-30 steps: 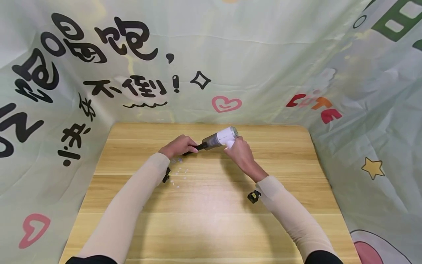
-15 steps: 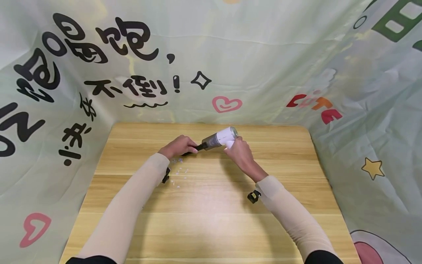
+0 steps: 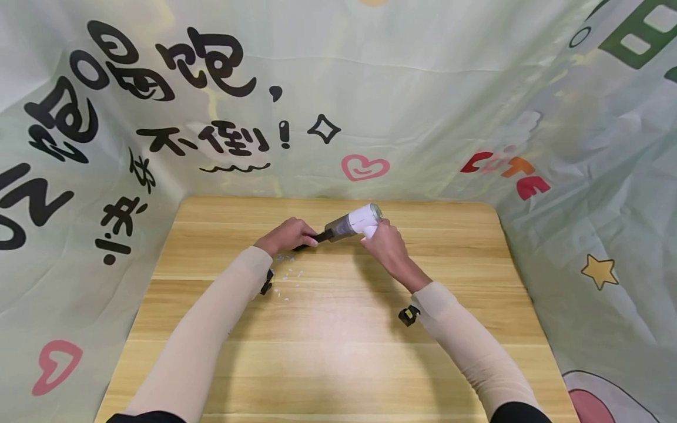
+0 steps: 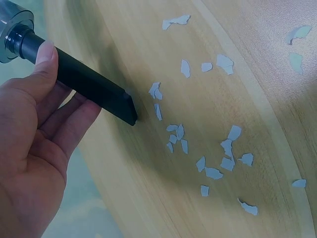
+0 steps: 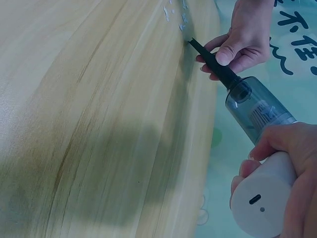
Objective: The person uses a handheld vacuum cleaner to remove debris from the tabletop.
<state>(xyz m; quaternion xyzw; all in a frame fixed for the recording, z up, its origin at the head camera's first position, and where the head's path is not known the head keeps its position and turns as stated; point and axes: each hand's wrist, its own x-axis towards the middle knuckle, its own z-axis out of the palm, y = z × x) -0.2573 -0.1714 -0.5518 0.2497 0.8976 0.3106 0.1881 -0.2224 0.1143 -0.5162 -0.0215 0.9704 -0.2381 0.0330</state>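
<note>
A handheld vacuum cleaner (image 3: 364, 218), with a white body and a smoky see-through dust cup (image 5: 261, 110), is held over the far part of the table. My right hand (image 3: 388, 249) grips its white handle (image 5: 265, 198). On the black flat nozzle (image 4: 94, 82) at its front, my left hand (image 3: 287, 235) has a hold, with the thumb on one side and fingers on the other. The nozzle's tip points at several small torn paper scraps (image 4: 214, 173) scattered on the wood, and no scrap touches it in the left wrist view.
The wooden table (image 3: 338, 352) reaches back to a printed cloth backdrop (image 3: 423, 117), which also hangs along both sides. A small black wrist camera (image 3: 408, 315) sits at the right sleeve, another black camera (image 3: 267, 282) at the left.
Both hands and the vacuum cleaner keep nearly the same place over the table. The whole head view has shifted very slightly.
</note>
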